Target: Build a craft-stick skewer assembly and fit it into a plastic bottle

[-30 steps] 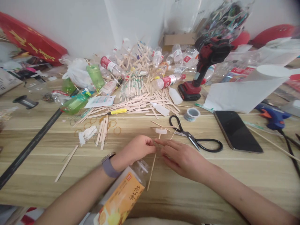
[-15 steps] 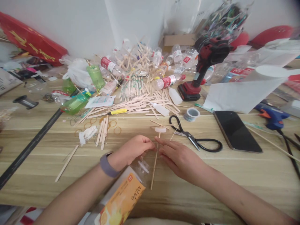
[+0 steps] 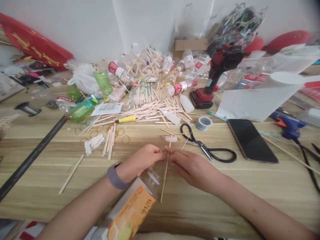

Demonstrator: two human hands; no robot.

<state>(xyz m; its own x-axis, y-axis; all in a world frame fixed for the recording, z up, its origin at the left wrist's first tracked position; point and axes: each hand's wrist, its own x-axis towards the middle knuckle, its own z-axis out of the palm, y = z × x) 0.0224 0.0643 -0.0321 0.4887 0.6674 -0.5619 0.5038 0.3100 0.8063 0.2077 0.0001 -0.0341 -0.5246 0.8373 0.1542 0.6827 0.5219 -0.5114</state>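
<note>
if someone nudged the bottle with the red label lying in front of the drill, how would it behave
The red-labelled bottle would probably roll, being round and on its side, though the craft sticks around it may stop it soon. It looks like thin, clear plastic with no drink visible inside, so likely light for its size.

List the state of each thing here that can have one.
Round white plastic cap: on thin wooden stick.
Orange-labelled clear plastic bottle: tilted.
Black smartphone: flat, screen dark.
Red-and-black cordless drill: upright on its battery.
Black-handled metal scissors: flat, handles spread.
Lime-capped green plastic bottle: on its side.
</note>
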